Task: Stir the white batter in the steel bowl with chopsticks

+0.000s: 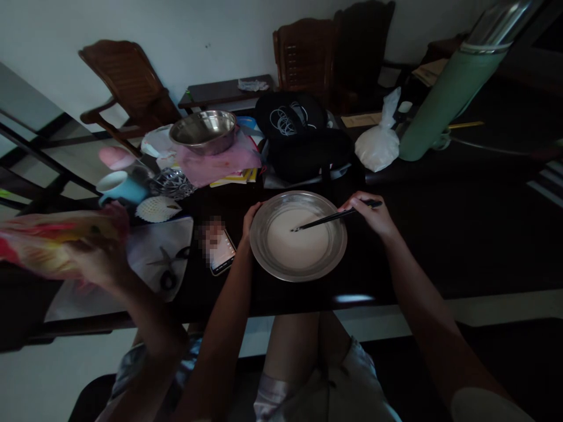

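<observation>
The metal plate (298,236) with white liquid sits near the table's (461,246) front edge; the left hand (250,221) rests against its rim, fingers together; the right hand (370,214) is clamped on chopsticks (336,217) with tips in the liquid.

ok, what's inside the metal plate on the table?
The metal plate holds a pale, milky liquid across its middle. Dark chopsticks, held in the right hand, dip their tips into it. The left hand touches the rim. The plate's bottom is hidden beneath the liquid.
</observation>
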{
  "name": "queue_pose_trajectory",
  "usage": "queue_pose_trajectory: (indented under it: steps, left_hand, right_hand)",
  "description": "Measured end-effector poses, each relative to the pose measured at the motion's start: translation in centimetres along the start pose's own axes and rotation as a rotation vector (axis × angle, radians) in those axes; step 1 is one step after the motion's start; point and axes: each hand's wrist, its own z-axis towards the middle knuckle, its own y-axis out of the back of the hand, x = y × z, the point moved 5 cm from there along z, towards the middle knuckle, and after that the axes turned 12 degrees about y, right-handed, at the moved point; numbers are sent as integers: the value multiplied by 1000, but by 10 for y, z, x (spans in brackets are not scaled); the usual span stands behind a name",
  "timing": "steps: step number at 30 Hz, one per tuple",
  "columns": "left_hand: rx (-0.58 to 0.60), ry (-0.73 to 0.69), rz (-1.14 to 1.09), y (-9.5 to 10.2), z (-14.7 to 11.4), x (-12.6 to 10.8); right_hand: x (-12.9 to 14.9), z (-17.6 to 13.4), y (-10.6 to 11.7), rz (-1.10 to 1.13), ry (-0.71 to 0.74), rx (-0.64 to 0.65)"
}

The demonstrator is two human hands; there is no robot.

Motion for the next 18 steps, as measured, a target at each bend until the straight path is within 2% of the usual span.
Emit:
queue_pose_trajectory:
  steps: [3,9,15,18]
  left_hand:
    - [1,5,-5,-1,-1,0]
    - [67,9,3,-3,-4,2]
    - [63,-11,17,-2,-3,1]
    - [62,-16,29,-3,-4,0]
  right_hand:
    - [-4,-1,6,37,2,-44]
    - [2,-1,-9,29,-1,111]
    - [-3,-1,6,10,7,-49]
    - [-4,-2,4,55,7,-15]
